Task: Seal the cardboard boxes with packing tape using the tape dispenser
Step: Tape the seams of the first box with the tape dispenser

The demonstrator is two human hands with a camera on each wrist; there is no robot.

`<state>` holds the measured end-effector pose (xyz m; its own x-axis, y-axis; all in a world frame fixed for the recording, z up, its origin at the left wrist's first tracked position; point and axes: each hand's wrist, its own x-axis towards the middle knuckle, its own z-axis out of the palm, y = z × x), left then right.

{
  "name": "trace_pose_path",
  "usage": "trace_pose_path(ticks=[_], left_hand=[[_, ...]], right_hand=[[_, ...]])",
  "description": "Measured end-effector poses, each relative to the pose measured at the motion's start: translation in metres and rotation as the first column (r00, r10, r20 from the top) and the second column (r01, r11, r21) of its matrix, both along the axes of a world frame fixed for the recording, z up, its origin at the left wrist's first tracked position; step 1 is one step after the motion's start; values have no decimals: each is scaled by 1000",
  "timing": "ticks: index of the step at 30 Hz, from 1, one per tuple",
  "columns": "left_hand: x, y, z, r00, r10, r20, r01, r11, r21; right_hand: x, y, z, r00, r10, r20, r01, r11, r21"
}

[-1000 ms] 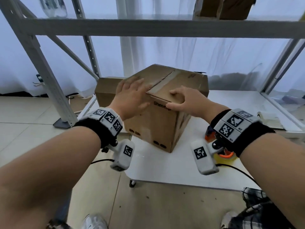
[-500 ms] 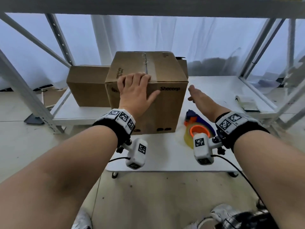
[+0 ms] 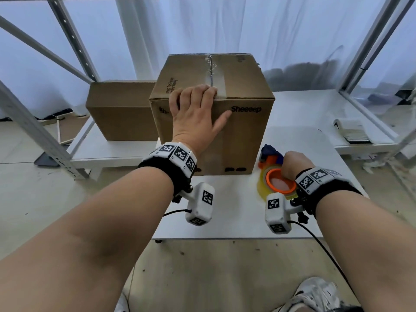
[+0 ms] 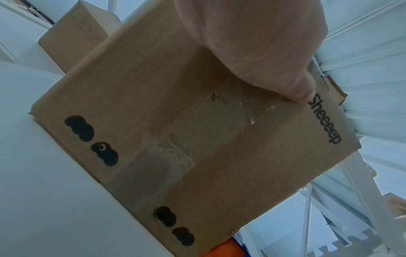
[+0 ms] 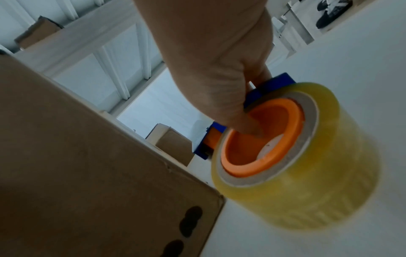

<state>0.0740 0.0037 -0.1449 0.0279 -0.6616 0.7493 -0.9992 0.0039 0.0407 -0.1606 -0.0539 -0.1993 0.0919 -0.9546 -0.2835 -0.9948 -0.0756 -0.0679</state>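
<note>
A brown cardboard box (image 3: 245,136) printed "Sheeeep" stands on the white table (image 3: 236,217), its top flaps closed with old tape along the seam. My left hand (image 3: 195,113) lies flat over its front top edge, fingers on the lid and thumb on the front face (image 4: 197,139). To the box's right sits the tape dispenser (image 3: 273,179), blue and orange, with a yellowish clear roll (image 5: 307,173). My right hand (image 3: 292,164) grips the dispenser, thumb inside the orange hub (image 5: 259,139) and fingers round the blue frame.
A second, smaller cardboard box (image 3: 119,111) stands behind and left on a low white shelf (image 3: 108,154). Grey metal rack posts (image 3: 33,131) rise left and right. A notebook (image 3: 351,131) lies on the right shelf. White curtain fills the back.
The box was turned square to me and pushed back. My right hand left the box top, dropped to the table at its right and took hold of the tape dispenser.
</note>
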Motion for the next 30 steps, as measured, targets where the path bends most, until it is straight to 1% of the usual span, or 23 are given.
trace_pose_path(ticks=[2, 4, 7, 9, 11, 13, 14, 15, 16, 18, 20, 21, 22, 23, 24, 25, 27, 30], left_hand=[[-1, -2, 0, 1000, -2, -9, 2, 1000, 7], [-2, 0, 2, 1000, 9, -19, -8, 999, 52], [-5, 7, 8, 999, 38, -18, -35, 991, 130], [-6, 12, 13, 999, 41, -24, -35, 980, 196], [-7, 18, 20, 999, 24, -37, -13, 966, 257], [-7, 24, 30, 996, -2, -85, 28, 952, 303], [-4, 27, 36, 989, -25, -144, 71, 944, 321], [-1, 30, 42, 970, -62, -233, 138, 935, 328], [2, 35, 49, 934, -112, -339, 223, 924, 310], [7, 45, 61, 813, -190, -550, 369, 900, 233], [6, 56, 76, 697, -197, -690, 434, 882, 186], [5, 62, 83, 621, -182, -763, 477, 860, 183], [4, 67, 92, 527, -138, -839, 531, 824, 198], [6, 73, 100, 426, -64, -902, 585, 781, 221], [8, 77, 106, 342, 19, -940, 633, 734, 246], [13, 80, 111, 285, 88, -954, 665, 699, 263], [26, 84, 114, 222, 161, -962, 698, 663, 272], [42, 85, 107, 172, 208, -963, 703, 659, 268]], right_hand=[[-5, 1, -1, 999, -37, 22, 37, 999, -30], [-12, 5, 2, 991, -96, 89, 99, 995, -30], [-25, 15, 16, 951, -187, 245, 199, 980, -27], [-34, 20, 25, 902, -216, 375, 241, 970, -21], [-40, 30, 37, 841, -199, 503, 238, 971, -14], [-41, 44, 50, 804, -123, 582, 197, 978, -65], [-38, 51, 57, 795, -75, 602, 165, 982, -96], [-34, 57, 64, 783, -28, 621, 134, 983, -124], [-28, 65, 73, 766, 19, 642, 102, 983, -151], [-13, 74, 87, 756, 101, 646, 47, 977, -207], [5, 81, 101, 754, 188, 629, -21, 965, -263], [14, 83, 108, 745, 231, 626, -58, 957, -284], [23, 85, 115, 734, 275, 621, -94, 947, -308], [32, 86, 123, 727, 315, 610, -132, 936, -326], [39, 87, 130, 726, 353, 590, -172, 924, -341], [46, 87, 135, 728, 391, 563, -216, 910, -353], [61, 82, 143, 746, 461, 480, -301, 877, -375], [77, 72, 147, 778, 545, 311, -406, 815, -413]])
